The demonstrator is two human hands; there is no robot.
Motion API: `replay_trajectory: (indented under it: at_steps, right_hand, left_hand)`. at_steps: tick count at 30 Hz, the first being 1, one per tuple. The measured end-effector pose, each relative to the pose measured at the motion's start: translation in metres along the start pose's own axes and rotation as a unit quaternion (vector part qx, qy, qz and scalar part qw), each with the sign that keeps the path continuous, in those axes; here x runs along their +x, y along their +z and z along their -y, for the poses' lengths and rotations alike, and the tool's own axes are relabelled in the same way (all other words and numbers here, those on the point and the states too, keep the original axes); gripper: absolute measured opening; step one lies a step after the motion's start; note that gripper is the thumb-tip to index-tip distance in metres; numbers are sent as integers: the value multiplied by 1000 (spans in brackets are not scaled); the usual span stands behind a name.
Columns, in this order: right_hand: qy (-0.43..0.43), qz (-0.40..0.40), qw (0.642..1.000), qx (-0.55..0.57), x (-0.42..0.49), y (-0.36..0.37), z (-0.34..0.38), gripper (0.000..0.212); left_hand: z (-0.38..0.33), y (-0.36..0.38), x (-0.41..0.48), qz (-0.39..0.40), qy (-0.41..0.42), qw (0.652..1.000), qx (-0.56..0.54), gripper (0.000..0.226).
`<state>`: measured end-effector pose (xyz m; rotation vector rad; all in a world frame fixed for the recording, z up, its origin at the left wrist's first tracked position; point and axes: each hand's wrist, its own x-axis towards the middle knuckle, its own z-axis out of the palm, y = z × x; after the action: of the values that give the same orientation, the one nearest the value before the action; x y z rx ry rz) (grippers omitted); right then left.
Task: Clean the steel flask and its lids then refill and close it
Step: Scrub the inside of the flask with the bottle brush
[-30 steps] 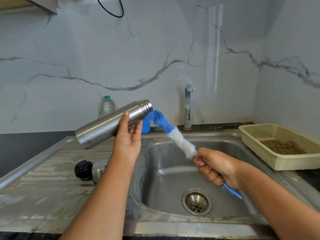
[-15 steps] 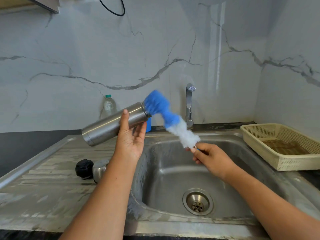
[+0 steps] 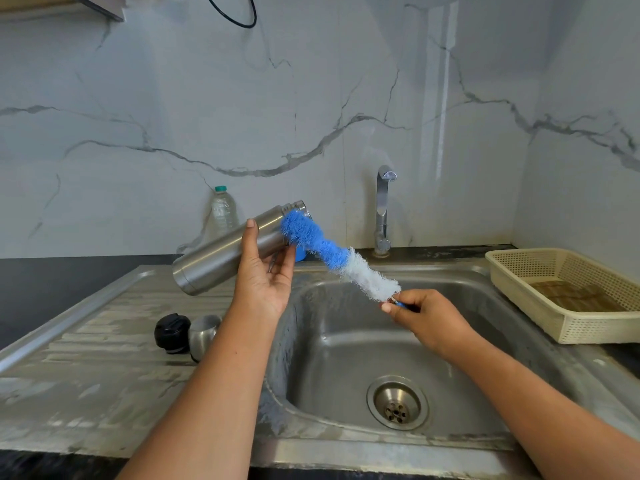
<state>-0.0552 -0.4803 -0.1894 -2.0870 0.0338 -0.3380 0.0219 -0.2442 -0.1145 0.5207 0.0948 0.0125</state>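
Now, flask [image 3: 221,258]: tilted above sink's [image 3: 339,358] left edge, mouth open, left hand [image 3: 265,282] clamped round it.
Brush [image 3: 332,252]: blue tip at flask mouth; handle pinched by right hand [image 3: 433,323] over sink.
Lids: black lid [image 3: 172,332], steel lid [image 3: 202,336] off, left of sink.
Progress: likely early, scrubbing; lids, rinse, refill, closing left.
Writing: none legible.

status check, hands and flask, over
Left hand holds steel flask, tilted. Right hand pinches bottle brush, tip by flask mouth. Nothing blocking.
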Motion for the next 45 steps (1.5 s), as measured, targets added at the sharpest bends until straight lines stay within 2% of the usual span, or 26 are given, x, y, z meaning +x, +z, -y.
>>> replay_trajectory:
  at_steps: [3, 5, 8, 10, 14, 19, 25, 27, 29, 30, 32, 33, 37, 45]
  right_hand:
    - [3, 5, 1000, -27, 0, 1, 1, 16]
    - [6, 34, 999, -4, -2, 3, 4, 15]
    - [23, 78, 994, 68, -6, 5, 10, 40]
    - [21, 89, 991, 100, -8, 6, 16, 38]
    - [7, 49, 988, 148, -8, 6, 23, 23]
    - [5, 48, 983, 179, -12, 6, 27, 26]
    - [13, 35, 959, 280, -14, 2, 35, 25]
    - [0, 26, 970, 242, -13, -1, 35, 28]
    - [-27, 34, 988, 148, -14, -2, 33, 30]
    - [-38, 38, 993, 107, -13, 0, 31, 27]
    - [-44, 27, 996, 67, -14, 2, 31, 8]
    - [-46, 19, 998, 46, -14, 3, 31, 8]
    - [-56, -12, 997, -42, -14, 3, 30, 49]
    - [-96, -45, 989, -107, -14, 6, 29, 53]
  left_hand:
    - [1, 0, -1, -5, -7, 1000, 0, 51]
    - [2, 0, 0, -9, -10, 1000, 5, 51]
    - [3, 0, 1, -12, -12, 1000, 13, 52]
    - [4, 0, 1, -9, -13, 1000, 10, 53]
    - [7, 1, -2, -2, -17, 1000, 3, 56]
    - [9, 2, -2, -1, -23, 1000, 6, 57]
    - [10, 2, -2, -3, -26, 1000, 4, 56]
    - [10, 1, -1, -4, -26, 1000, 1, 58]
    - [10, 0, -1, -3, -27, 1000, 2, 59]
    - [11, 0, -2, -2, -28, 1000, 2, 58]
    - [12, 1, -3, 1, -30, 1000, 7, 57]
    - [13, 1, -3, 3, -31, 999, 11, 57]
    - [14, 2, -1, 4, -32, 999, 19, 57]
    - [15, 1, 0, 0, -36, 999, 19, 57]
